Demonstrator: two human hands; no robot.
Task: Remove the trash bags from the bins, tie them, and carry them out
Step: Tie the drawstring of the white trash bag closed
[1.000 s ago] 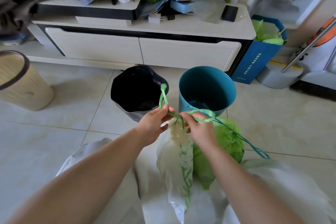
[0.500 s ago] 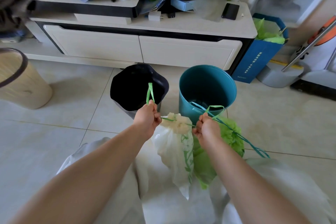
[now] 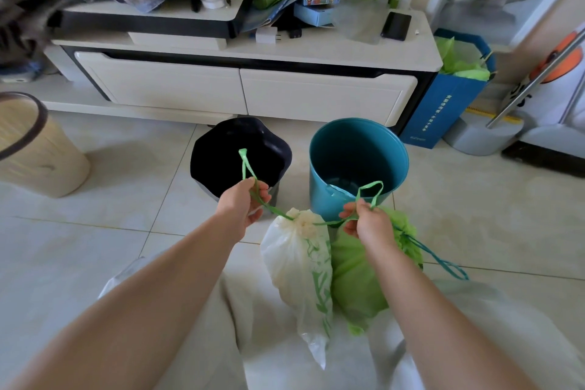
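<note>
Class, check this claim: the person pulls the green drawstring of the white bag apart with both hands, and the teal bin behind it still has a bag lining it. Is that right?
Not quite. The head view shows the teal bin bare inside, with no bag lining it. The rest holds: the left hand and right hand each pull an end of the green drawstring on the white bag.

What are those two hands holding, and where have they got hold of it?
The white trash bag, by its green drawstring: the left hand grips one end, the right hand the other, pulled apart at the gathered neck.
</note>
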